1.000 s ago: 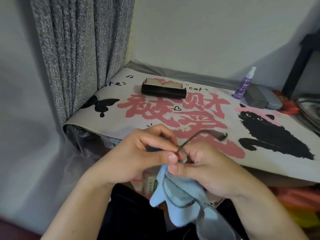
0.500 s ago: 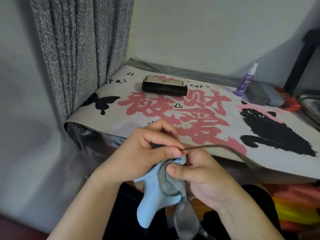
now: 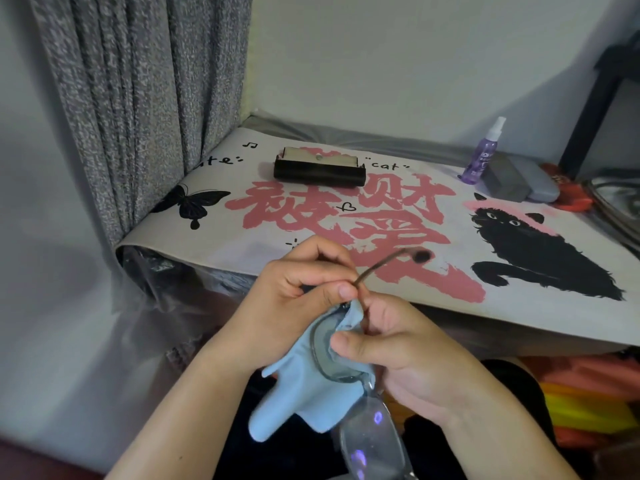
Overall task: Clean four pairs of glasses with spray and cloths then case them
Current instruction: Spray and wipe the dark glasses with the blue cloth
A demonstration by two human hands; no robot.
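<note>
A pair of thin-framed glasses (image 3: pixel 367 434) hangs in front of my lap, one lens low, one temple arm sticking up toward the table. My left hand (image 3: pixel 294 299) pinches the frame at the hinge between thumb and forefinger. My right hand (image 3: pixel 391 351) pinches a light blue cloth (image 3: pixel 298 396) round the upper lens, thumb on the front. The rest of the cloth hangs down loose. A purple spray bottle (image 3: pixel 483 152) stands at the far right of the table. Beside it lie grey glasses cases (image 3: pixel 519 181). A black case (image 3: pixel 318 168) lies at the back middle.
The table wears a printed mat (image 3: pixel 381 216) with red characters, a black cat and a butterfly. A grey curtain (image 3: pixel 138 98) hangs at the left. A red object (image 3: pixel 571 199) and a metal dish (image 3: pixel 620 202) sit at the far right. Orange and yellow items (image 3: pixel 581 403) lie under the table.
The glasses have turned in my hands: the raised temple arm swung from pointing right back toward upright. The cloth has shifted over the upper lens and my right thumb has slid down it.
</note>
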